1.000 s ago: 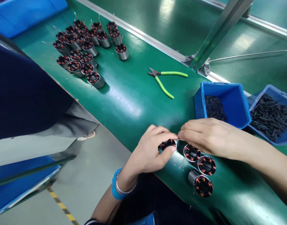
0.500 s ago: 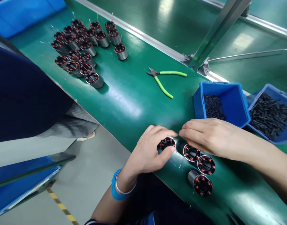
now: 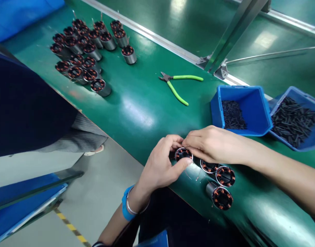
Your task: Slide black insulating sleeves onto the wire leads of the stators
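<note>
My left hand (image 3: 164, 159) is wrapped round a motor stator (image 3: 183, 154), a metal cylinder with copper windings inside its rim. The thumb lies on the near side of its top and the fingers curl behind it. My right hand (image 3: 207, 144) meets it at the stator's far rim, fingertips pinched together. Whatever those fingertips may hold is too small or hidden to make out. Close by on the right are three more stators (image 3: 225, 176), one partly covered by my right hand. Thin wire ends show on the bench below the held stator.
Green-handled cutters (image 3: 170, 79) lie open on the green bench (image 3: 136, 113). Two blue bins (image 3: 253, 109) at the right contain small black tubes (image 3: 294, 120). Several stators (image 3: 82, 51) stand grouped at the far left. Another person's dark clothing (image 3: 28, 106) is at the left edge.
My right hand has moved left, from above the neighbouring stators to the rim of the held one. My left hand keeps its hold. The view has shifted slightly.
</note>
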Available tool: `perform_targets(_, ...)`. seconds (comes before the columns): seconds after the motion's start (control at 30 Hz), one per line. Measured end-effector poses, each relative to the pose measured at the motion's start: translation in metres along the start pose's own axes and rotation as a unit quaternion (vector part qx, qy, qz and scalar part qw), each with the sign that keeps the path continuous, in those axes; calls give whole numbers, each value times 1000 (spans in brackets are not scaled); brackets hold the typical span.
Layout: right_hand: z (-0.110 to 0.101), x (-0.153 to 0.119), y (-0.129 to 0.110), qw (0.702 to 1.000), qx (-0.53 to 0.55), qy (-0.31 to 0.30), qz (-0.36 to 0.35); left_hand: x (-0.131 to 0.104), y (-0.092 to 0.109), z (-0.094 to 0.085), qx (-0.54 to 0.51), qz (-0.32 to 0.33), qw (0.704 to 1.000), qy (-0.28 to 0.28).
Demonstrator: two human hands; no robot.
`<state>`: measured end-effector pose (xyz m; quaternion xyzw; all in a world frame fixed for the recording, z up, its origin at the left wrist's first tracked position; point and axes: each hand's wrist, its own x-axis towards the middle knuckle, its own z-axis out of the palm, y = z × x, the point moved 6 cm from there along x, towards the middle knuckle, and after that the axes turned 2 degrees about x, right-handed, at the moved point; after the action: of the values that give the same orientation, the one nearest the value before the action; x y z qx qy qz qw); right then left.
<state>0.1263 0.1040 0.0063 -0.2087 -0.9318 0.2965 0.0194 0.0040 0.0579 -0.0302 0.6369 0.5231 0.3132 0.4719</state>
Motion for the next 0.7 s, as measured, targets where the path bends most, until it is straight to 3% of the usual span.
perform_targets(0.27,0,-6,-11,996,46,-5,73,2,-6,-1,38,18,999,0)
perform_targets(0.4,-10,-49,-17,989,90,37,111,-2,-2,-4,97,27,995,16)
perform_targets(0.5,-7,-92,-19,974,117,97,166,-13,27,-6,203,107,967,114)
perform_targets(0.53,-1,-102,-20,970,128,116,173,-18,40,0,231,151,953,122)
perform_targets(0.57,5,-111,-22,965,137,139,174,-22,52,10,251,200,942,101)
perform_targets(0.63,18,-122,-25,956,144,192,166,-27,67,36,273,276,922,7)
perform_targets(0.7,30,-130,-24,946,135,236,174,-27,70,54,291,292,910,-40)
